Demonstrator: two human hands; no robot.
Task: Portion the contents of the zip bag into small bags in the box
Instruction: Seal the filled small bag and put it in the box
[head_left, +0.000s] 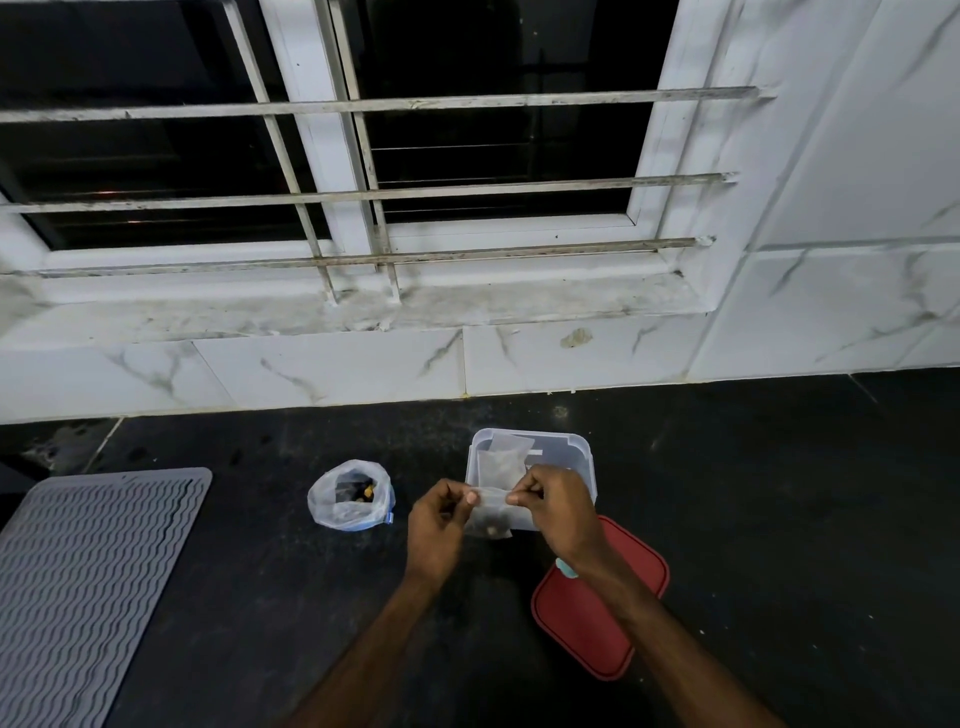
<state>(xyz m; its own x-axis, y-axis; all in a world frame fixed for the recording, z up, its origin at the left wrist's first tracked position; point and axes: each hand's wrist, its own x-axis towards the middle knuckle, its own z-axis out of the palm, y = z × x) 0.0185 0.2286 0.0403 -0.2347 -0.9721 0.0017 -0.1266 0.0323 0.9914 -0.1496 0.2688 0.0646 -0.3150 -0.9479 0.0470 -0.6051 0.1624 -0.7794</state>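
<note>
A small clear bag with a few dark pieces at its bottom hangs between my two hands, just in front of the clear plastic box. My left hand pinches its top left edge and my right hand pinches its top right edge. Inside the box stand other small clear bags. The zip bag sits open on the dark counter left of the box, with dark and yellow pieces showing inside.
A red lid lies on the counter under my right forearm. A grey ribbed mat covers the counter's left side. A white marbled wall and a barred window sill rise behind the counter.
</note>
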